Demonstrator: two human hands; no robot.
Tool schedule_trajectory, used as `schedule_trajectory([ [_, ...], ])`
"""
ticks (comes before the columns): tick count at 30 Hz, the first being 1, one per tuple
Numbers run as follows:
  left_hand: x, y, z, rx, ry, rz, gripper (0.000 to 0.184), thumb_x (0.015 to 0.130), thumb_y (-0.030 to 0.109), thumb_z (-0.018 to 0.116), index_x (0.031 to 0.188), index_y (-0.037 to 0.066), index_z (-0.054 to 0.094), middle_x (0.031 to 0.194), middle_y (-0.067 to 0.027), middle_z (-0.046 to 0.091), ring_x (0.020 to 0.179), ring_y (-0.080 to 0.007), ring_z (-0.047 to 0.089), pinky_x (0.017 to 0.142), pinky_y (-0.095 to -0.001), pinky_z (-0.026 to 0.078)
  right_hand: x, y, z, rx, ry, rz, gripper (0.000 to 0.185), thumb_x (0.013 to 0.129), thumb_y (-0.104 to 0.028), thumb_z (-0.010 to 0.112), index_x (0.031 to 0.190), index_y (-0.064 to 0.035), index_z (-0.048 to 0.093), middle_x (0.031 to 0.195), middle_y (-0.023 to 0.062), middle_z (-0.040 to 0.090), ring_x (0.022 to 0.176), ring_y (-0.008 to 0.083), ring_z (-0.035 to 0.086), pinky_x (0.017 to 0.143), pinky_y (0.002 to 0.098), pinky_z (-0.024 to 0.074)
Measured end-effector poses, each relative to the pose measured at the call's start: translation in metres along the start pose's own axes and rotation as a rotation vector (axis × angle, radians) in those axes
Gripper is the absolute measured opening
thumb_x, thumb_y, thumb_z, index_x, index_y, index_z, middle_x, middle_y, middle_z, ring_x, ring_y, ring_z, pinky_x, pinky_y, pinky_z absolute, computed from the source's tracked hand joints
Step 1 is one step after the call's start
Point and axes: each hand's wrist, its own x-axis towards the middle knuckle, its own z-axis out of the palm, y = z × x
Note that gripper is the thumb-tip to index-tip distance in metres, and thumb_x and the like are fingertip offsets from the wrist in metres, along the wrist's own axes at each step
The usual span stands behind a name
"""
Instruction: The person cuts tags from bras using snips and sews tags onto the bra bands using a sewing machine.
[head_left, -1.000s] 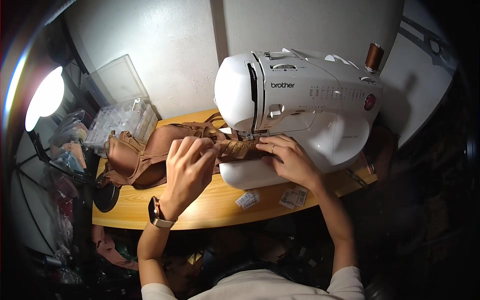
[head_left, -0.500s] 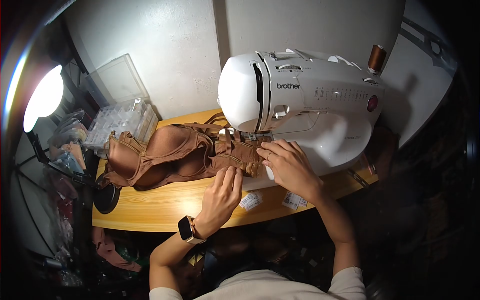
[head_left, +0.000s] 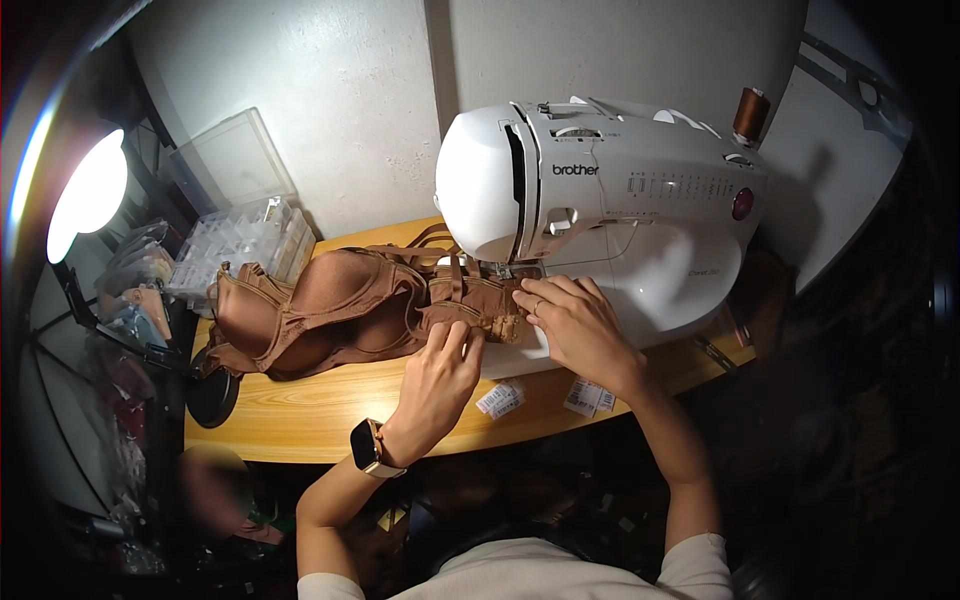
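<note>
A brown bra (head_left: pixel 335 288) lies across the table, its cups to the left and its band running under the needle area of the white sewing machine (head_left: pixel 600 170). My left hand (head_left: pixel 440 375) pinches the near edge of the band with its fingertips drawn together. Just right of the presser foot (head_left: pixel 503 271), my right hand (head_left: pixel 578 325) grips the band's end against the machine bed, fingers bent over the fabric. The bottom edge between my hands is bunched up. The needle tip is too small to make out.
Brown thread (head_left: pixel 751 115) stands on the machine's right end. Paper tags (head_left: pixel 590 396) lie near the table's (head_left: pixel 300 420) front edge. A clear compartment box (head_left: pixel 235 245) and a lit lamp (head_left: pixel 90 195) are at left. A blurred pinkish shape (head_left: pixel 212 490) shows below the table.
My left hand has shifted slightly up and away from me, and the band's near edge has folded upward. My right hand barely moved. The blurred shape has appeared at lower left.
</note>
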Motion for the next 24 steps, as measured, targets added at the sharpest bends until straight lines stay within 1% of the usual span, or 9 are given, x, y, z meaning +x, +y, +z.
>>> schedule_trajectory([
  [6,0.0003,-0.0013,-0.0020,-0.030,0.047,0.005,0.032,0.069,0.004,0.056,0.099,-0.004,0.059,0.091,-0.0120,0.049,0.085,-0.0245,0.051,0.064,-0.0314,0.048,-0.0005,-0.0002,0.0020,-0.032,0.016,0.000,0.033,0.079,-0.007,0.060,0.111,-0.0022,0.063,0.116,0.0088,0.061,0.099,0.0193,0.055,0.085,0.0303,0.0405],
  [8,-0.0010,-0.0013,-0.0022,-0.020,0.060,0.016,0.032,0.069,0.004,0.056,0.099,-0.004,0.059,0.090,-0.0119,0.049,0.085,-0.0243,0.051,0.064,-0.0313,0.048,-0.0013,-0.0003,0.0021,-0.056,0.022,-0.015,0.036,0.076,-0.003,0.059,0.112,-0.0022,0.062,0.118,0.0090,0.060,0.100,0.0197,0.055,0.087,0.0309,0.0406],
  [9,-0.0031,-0.0008,-0.0023,-0.016,0.050,0.007,0.032,0.069,0.004,0.056,0.100,-0.004,0.059,0.090,-0.0118,0.049,0.084,-0.0240,0.051,0.064,-0.0311,0.048,-0.0016,-0.0005,0.0024,-0.057,0.024,-0.014,0.036,0.076,-0.003,0.059,0.112,-0.0022,0.062,0.118,0.0090,0.060,0.100,0.0197,0.055,0.087,0.0309,0.0406],
  [11,-0.0056,0.0001,-0.0029,-0.011,0.037,0.000,0.033,0.069,0.004,0.056,0.100,-0.004,0.059,0.090,-0.0117,0.050,0.084,-0.0238,0.051,0.064,-0.0310,0.048,-0.0025,-0.0014,0.0040,-0.113,0.032,-0.037,0.039,0.073,0.001,0.057,0.112,-0.0020,0.062,0.119,0.0100,0.059,0.103,0.0210,0.055,0.090,0.0320,0.0404],
  [13,-0.0056,0.0003,-0.0035,-0.008,0.053,-0.007,0.034,0.069,0.004,0.056,0.102,-0.004,0.058,0.090,-0.0115,0.050,0.083,-0.0235,0.052,0.065,-0.0305,0.048,-0.0056,-0.0024,0.0055,-0.134,0.047,-0.068,0.039,0.074,0.001,0.058,0.112,0.0015,0.060,0.117,0.0124,0.059,0.106,0.0236,0.054,0.090,0.0346,0.0401],
  [15,-0.0064,0.0001,-0.0026,-0.002,0.049,-0.010,0.035,0.069,0.005,0.056,0.102,-0.004,0.058,0.090,-0.0114,0.050,0.083,-0.0234,0.052,0.065,-0.0306,0.048,-0.0071,-0.0035,0.0058,-0.128,0.042,-0.062,0.038,0.074,0.001,0.057,0.112,0.0019,0.060,0.117,0.0128,0.059,0.107,0.0245,0.054,0.092,0.0350,0.0399],
  [20,-0.0059,-0.0006,-0.0028,0.011,0.034,-0.029,0.035,0.069,0.005,0.056,0.102,-0.005,0.057,0.091,-0.0112,0.050,0.085,-0.0234,0.052,0.066,-0.0310,0.047,-0.0067,0.0010,0.0059,0.019,0.042,-0.022,0.038,0.074,0.003,0.056,0.112,0.0011,0.061,0.117,0.0132,0.059,0.108,0.0256,0.053,0.092,0.0347,0.0406],
  [24,-0.0059,0.0003,-0.0044,0.018,0.056,-0.034,0.033,0.070,0.005,0.056,0.102,-0.004,0.057,0.092,-0.0104,0.051,0.085,-0.0230,0.052,0.067,-0.0309,0.047,-0.0045,0.0039,0.0093,0.030,0.035,-0.022,0.038,0.074,0.003,0.055,0.112,0.0007,0.061,0.117,0.0130,0.058,0.108,0.0258,0.053,0.092,0.0350,0.0413],
])
